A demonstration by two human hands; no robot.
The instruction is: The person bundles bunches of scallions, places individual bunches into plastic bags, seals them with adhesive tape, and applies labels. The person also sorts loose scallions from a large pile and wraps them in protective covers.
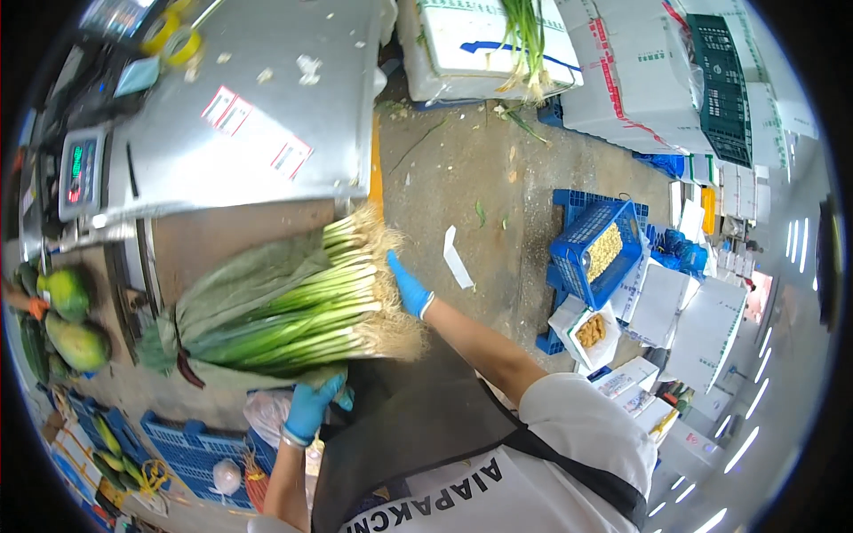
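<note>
A large bundle of green onions [320,293] lies sideways in front of my apron, its pale roots [393,320] facing right. Grey-green cloth [253,266] wraps the leafy part, and a dark tie [186,363] cinches it at the left. My left hand [312,408], in a blue glove, grips the wrap's near edge from below, some fingers hidden. Against the root ends rests my right hand [408,285], also blue-gloved, with its fingers stretched along them. The bundle is held between both hands, beside the near edge of a metal table [333,133].
On the metal table are printed labels [226,110], yellow tape rolls [180,45] and a digital scale display [83,173]. Loose green onions [526,40] lie on a white foam box [460,73]. A blue crate [566,250] stands right; winter melons [78,340] and another person's gloved hand [36,306] are left.
</note>
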